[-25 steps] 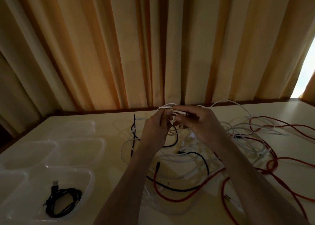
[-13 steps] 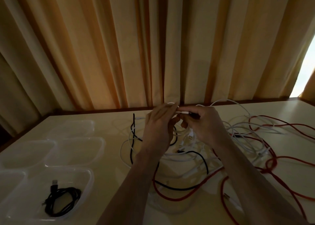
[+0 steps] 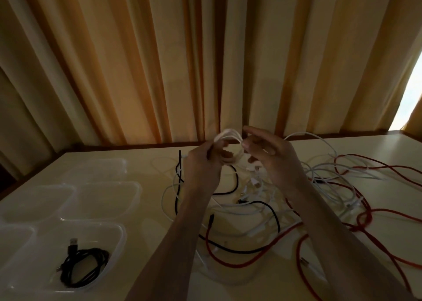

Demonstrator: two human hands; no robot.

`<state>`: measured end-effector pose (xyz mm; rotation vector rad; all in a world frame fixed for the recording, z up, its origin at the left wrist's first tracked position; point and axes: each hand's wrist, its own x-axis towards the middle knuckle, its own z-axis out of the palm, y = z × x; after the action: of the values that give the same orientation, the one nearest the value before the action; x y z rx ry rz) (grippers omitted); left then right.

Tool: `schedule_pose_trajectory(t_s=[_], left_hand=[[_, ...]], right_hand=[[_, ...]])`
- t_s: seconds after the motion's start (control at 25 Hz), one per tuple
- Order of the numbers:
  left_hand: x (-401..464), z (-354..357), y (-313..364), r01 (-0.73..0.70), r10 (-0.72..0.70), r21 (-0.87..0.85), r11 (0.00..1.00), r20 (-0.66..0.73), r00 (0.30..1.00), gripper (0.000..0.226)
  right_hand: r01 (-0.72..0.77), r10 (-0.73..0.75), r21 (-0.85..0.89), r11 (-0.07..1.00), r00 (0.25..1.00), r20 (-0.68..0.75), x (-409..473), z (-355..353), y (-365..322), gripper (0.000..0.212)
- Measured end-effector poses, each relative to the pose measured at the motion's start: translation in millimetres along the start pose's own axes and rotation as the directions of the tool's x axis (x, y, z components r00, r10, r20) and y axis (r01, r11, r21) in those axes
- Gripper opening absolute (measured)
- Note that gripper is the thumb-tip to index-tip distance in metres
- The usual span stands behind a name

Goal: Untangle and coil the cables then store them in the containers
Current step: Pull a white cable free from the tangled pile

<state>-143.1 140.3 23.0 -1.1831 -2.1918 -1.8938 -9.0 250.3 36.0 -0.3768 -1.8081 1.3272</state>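
Orange curtains (image 3: 159, 61) hang behind the pale table (image 3: 150, 220). On the table, a tangle of red, white and black cables (image 3: 285, 209) sprawls under the raised arms. Left of that tangle sit clear plastic containers (image 3: 102, 200), the nearest holding a coiled black USB cable (image 3: 84, 266). Above the tangle, the left hand (image 3: 203, 163) pinches a small white cable coil (image 3: 228, 138); the right hand (image 3: 271, 157) pinches its other side.
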Motion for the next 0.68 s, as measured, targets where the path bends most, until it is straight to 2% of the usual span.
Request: schedule_pose_trajectory(t_s=[0.04,0.08,0.12,0.2,0.24,0.36,0.44,0.52,0.56,0.68], left_hand=[[1,-3,-1,0.011,-0.014,-0.047,0.999,-0.075,0.997,0.027],[3,-5,-3,0.041,-0.055,-0.117,0.992,-0.122,0.991,0.028],[4,-6,-4,0.089,-0.122,-0.232,0.968,-0.128,0.984,0.026],[4,-5,-1,0.192,-0.252,-0.477,0.857,-0.063,0.966,0.023],[4,-4,1,0.217,-0.284,-0.538,0.815,-0.043,0.958,0.023],[3,-5,6,0.203,-0.316,-0.624,0.754,-0.073,0.946,0.013],[4,-10,3,0.142,-0.272,-0.563,0.814,-0.154,0.950,0.015],[8,-13,-8,0.063,-0.148,-0.318,0.946,-0.250,0.957,0.020],[9,-13,-11,0.043,-0.101,-0.218,0.975,-0.266,0.959,0.022],[5,-9,-9,0.025,-0.039,-0.060,0.998,-0.240,0.970,0.027]], right_hand=[[-0.110,0.105,0.102,0.989,0.993,0.053,0,2,0,0.031],[-0.183,0.172,0.085,0.979,0.978,0.121,-1,4,3,0.036],[-0.198,0.206,-0.059,0.978,0.961,0.183,-2,8,8,0.043],[-0.071,0.209,-0.417,0.906,0.932,0.296,-8,20,16,0.052],[-0.013,0.199,-0.474,0.880,0.918,0.344,-11,26,18,0.051],[-0.016,0.208,-0.443,0.896,0.898,0.388,-15,33,20,0.022],[0.012,0.159,-0.493,0.870,0.940,0.303,-12,28,22,0.012],[0.100,-0.019,-0.557,0.824,0.989,0.148,-8,21,22,0.007],[0.120,-0.103,-0.573,0.810,0.993,0.062,-7,18,20,0.008],[0.141,-0.264,-0.567,0.811,0.954,-0.140,-7,9,14,0.012]])
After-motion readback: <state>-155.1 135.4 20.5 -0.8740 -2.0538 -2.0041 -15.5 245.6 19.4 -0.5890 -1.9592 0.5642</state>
